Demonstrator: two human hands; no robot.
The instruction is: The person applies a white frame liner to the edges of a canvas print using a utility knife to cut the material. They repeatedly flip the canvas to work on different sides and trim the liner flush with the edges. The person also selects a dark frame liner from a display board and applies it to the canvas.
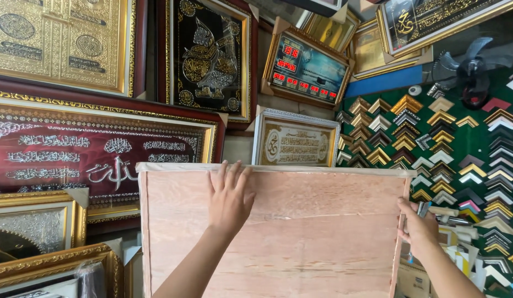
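A large plywood backing board (317,232) of a frame stands upright in front of me, its pale wood side facing me and tape along its top edge. My left hand (229,196) lies flat on the board near the top, fingers spread and reaching the upper edge. My right hand (419,226) grips the board's right edge and also holds a small metal tool (423,208) against it.
Framed gold and red calligraphy pieces (102,152) lean against the wall at left and behind. A green panel of frame corner samples (460,143) hangs at right. A digital clock frame (306,69) and a black fan (469,74) sit above.
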